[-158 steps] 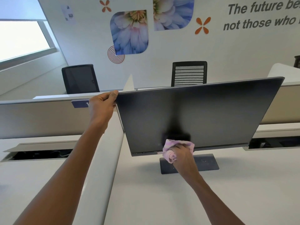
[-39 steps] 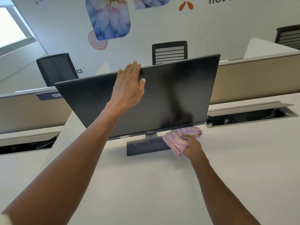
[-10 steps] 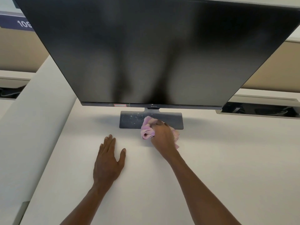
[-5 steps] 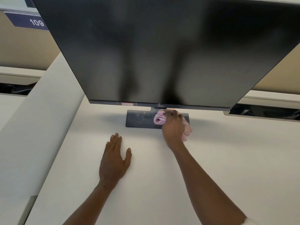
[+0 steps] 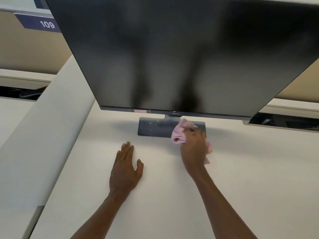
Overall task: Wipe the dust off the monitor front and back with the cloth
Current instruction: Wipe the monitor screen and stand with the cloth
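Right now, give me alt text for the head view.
The right hand holds a pink cloth on the monitor's dusty base, under the dark screen. The left hand rests flat on the white desk.

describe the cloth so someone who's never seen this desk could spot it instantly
Find the big dark monitor on the white desk; under its bottom edge lies a flat dark stand base. The cloth is bunched on the base's right end, in the right hand: the only pink, soft thing here.

Dark monitor (image 5: 181,54); bunched pink cloth (image 5: 179,133)
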